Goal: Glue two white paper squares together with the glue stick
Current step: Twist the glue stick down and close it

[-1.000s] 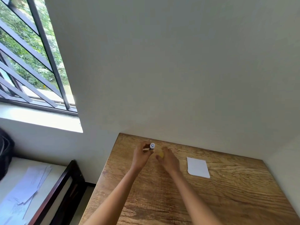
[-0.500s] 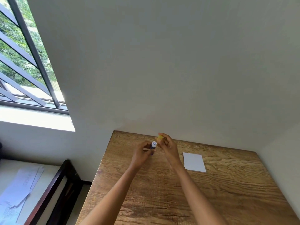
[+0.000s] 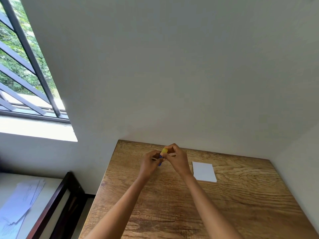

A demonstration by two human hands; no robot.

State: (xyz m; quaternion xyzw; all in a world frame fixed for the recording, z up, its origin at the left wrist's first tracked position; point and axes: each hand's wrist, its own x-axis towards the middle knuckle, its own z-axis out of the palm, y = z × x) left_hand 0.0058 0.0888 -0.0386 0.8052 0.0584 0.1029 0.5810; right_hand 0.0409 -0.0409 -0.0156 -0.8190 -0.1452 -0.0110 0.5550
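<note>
Nearest the camera, two bare forearms reach forward over the wooden tabletop [image 3: 155,213] and meet near its far edge. The left hand [image 3: 149,164] has its grip clenched round the blue barrel of the glue stick [image 3: 160,160], of which only a short stretch shows between the fingers. The right hand [image 3: 176,159] pinches the yellow cap [image 3: 164,150] at the top end of that barrel; whether the cap is seated, half on or just free cannot be told, since the fingers cover the joint.

Just to the right of the right wrist, apart from both hands, the white paper squares [image 3: 204,171] lie flat on the wood in a neat pile — how many sheets are there cannot be read from this angle. No glue is visible on the top sheet.

Judging from this, the work is at the cap, with the pasting either not begun or already over. The risks are small but real: a cap pulled at a slant could smear the glue tip or make the stick jump from the left hand's hold, and the cap, if it is dropped, may roll off the near-by far or left edge. Sticky fingertips would also mark or lift the top sheet out of line.

Beyond the hands stands a plain pale wall [image 3: 172,75], with a barred window [image 3: 25,66] at far left.
</note>
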